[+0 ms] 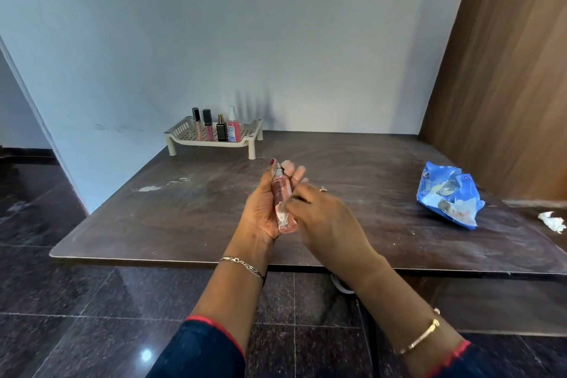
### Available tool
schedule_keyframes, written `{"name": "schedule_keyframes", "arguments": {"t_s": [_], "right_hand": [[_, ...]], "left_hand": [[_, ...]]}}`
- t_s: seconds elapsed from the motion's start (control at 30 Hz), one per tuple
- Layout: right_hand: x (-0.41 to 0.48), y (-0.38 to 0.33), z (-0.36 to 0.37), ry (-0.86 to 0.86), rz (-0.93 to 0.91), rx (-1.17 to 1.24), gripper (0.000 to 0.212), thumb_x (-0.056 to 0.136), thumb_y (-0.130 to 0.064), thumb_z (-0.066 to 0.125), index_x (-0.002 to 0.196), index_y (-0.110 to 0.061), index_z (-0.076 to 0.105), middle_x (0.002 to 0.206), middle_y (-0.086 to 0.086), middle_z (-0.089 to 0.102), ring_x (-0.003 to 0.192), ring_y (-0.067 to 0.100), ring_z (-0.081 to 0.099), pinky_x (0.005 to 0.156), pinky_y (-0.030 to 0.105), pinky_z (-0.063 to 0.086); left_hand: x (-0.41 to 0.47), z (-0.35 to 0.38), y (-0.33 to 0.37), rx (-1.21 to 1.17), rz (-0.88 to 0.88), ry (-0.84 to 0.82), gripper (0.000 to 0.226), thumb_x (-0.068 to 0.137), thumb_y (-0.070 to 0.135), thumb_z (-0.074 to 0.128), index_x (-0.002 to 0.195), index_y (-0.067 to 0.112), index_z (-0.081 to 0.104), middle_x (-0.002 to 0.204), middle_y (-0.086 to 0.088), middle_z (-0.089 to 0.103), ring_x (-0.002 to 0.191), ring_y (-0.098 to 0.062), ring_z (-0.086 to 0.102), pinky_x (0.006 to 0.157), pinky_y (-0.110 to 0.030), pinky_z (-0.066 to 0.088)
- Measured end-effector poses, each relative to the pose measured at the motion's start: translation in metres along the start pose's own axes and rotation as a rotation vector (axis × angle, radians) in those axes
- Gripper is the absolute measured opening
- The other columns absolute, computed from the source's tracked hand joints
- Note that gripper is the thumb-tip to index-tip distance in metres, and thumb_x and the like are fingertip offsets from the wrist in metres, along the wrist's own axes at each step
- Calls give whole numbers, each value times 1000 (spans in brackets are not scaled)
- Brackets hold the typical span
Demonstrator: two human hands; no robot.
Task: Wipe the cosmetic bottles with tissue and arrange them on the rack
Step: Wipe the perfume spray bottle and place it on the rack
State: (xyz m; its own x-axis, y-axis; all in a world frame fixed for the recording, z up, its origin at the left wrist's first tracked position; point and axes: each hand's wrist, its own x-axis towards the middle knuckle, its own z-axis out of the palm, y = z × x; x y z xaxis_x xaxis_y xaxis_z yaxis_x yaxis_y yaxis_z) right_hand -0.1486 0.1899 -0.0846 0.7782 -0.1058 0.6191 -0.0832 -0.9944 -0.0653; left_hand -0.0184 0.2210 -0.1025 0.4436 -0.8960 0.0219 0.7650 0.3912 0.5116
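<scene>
At the far left of the table (184, 209), against the wall: one cream rack (181, 132), holding a row of four bottles (221, 131), all upright and close together at its middle; judged already wiped and put away, with bare rack to their right for more. Centre, above the near part of the table: left hand (260, 212), palm up, gripping a pink bottle (281, 205) with its cap pointing away; thumb on the left side, fingers (296, 173) reaching up behind the right side, so the front of the bottle stays exposed for wiping. Just right of it: right hand (322, 218), back to the camera, laid over the bottle's lower half; its fingers are hidden and blurred, so I cannot tell whether they pinch a tissue, though the pose suits a wiping stroke. Right side of the table: one blue tissue pack (448, 196), crumpled and open, near enough to draw from. Far right edge: one crumpled tissue (552, 221), white, lying loose, likely a used one set aside.
</scene>
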Motion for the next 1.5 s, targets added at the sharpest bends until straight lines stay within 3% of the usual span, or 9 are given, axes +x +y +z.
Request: {"name": "schedule_keyframes", "arguments": {"t_s": [0.2, 0.47, 0.57, 0.67, 0.8, 0.97, 1.17, 1.3, 1.5], "right_hand": [[38, 15, 0, 85, 59, 41, 17, 85, -7, 55, 91, -11, 71, 87, 6, 61, 70, 25, 60, 59, 36, 51], [7, 1, 9, 75, -84, 109, 20, 84, -9, 49, 85, -11, 68, 84, 3, 61, 64, 19, 58, 55, 30, 49], [-5, 5, 9, 65, -113, 91, 19, 77, 2, 62, 88, -13, 68, 86, 0, 60, 66, 16, 57, 55, 27, 46], [-15, 13, 11, 100, -90, 138, 20, 79, 1, 64, 93, -13, 68, 87, 0, 60, 69, 15, 56, 57, 24, 44], [-14, 16, 25, 338, 286, 469, 12, 78, -2, 69, 85, -10, 72, 81, -2, 66, 73, 11, 63, 64, 33, 54], [-5, 4, 39, 482, 845, 950, 19, 79, -1, 71, 84, -19, 72, 80, -4, 72, 76, 10, 67, 70, 19, 53], [-5, -8, 38, 451, 1085, 1416, 23, 74, -7, 77, 95, -5, 69, 85, 5, 70, 76, 9, 64, 69, 19, 53], [0, -10, 44, 409, 1230, 1815, 8, 78, 3, 68, 83, -1, 64, 74, 8, 71, 66, 13, 68, 63, 19, 57], [-4, -6, 47, 277, 1294, 1942, 13, 86, 7, 56, 84, -1, 66, 76, 8, 67, 64, 11, 61, 59, 17, 55]], "left_hand": [[-4, 5, -4, -78, -74, -22, 31, 94, 33, 53, 88, 5, 65, 80, -11, 69, 74, -22, 70, 60, -33, 57], [-2, -10, 10, -49, 82, 166, 34, 97, 39, 43, 78, 14, 56, 82, -3, 55, 76, -14, 53, 76, -25, 47], [5, -17, 7, -55, 120, 262, 31, 96, 37, 47, 82, 13, 60, 87, -1, 61, 77, -13, 67, 85, -26, 52], [5, -13, 5, -130, 175, 291, 29, 97, 33, 46, 86, 9, 59, 69, 0, 68, 71, -15, 72, 90, -31, 50], [5, -8, 7, -206, 251, 317, 31, 99, 36, 40, 84, 14, 56, 72, 1, 72, 84, -19, 67, 88, -38, 45], [-2, -1, 7, -185, 396, 309, 24, 100, 26, 41, 80, 20, 53, 86, 4, 74, 92, -16, 65, 92, -42, 43], [-15, 10, 2, -44, 532, 256, 12, 95, 30, 48, 92, 21, 53, 99, -2, 71, 100, -21, 65, 94, -40, 45], [-22, 16, -21, 351, 502, 244, 29, 93, 23, 55, 117, 6, 52, 96, 0, 72, 89, -13, 67, 66, -22, 53], [-28, 7, -22, 640, 489, 177, 29, 89, 20, 61, 115, 12, 53, 86, 1, 69, 84, -11, 64, 70, -19, 53]]}}
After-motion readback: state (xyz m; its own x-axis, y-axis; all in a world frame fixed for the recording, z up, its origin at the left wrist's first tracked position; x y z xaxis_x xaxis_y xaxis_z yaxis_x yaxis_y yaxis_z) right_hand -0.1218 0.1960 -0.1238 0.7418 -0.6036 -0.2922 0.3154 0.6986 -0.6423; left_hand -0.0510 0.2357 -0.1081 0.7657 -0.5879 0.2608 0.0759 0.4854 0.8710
